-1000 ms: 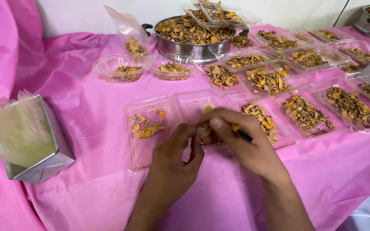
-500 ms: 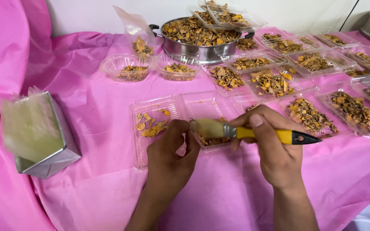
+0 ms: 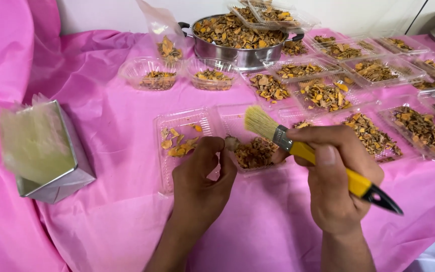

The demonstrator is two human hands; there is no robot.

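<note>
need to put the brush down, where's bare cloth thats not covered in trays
Bare pink cloth lies between the silver box and the open clamshell tray, and along the near edge around the wrists. Right and back are crowded with filled trays and the pot.

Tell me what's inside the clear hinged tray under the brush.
The clear hinged tray holds dried orange-brown pieces in its right half; fewer lie left. The left hand hides its front edge.

Both forearms enter from the bottom of the frame. The left hand (image 3: 200,181) sits at lower centre, fingers curled in a pinch. The right hand (image 3: 336,176), at lower right, is closed in a grip, thumb on top.
</note>
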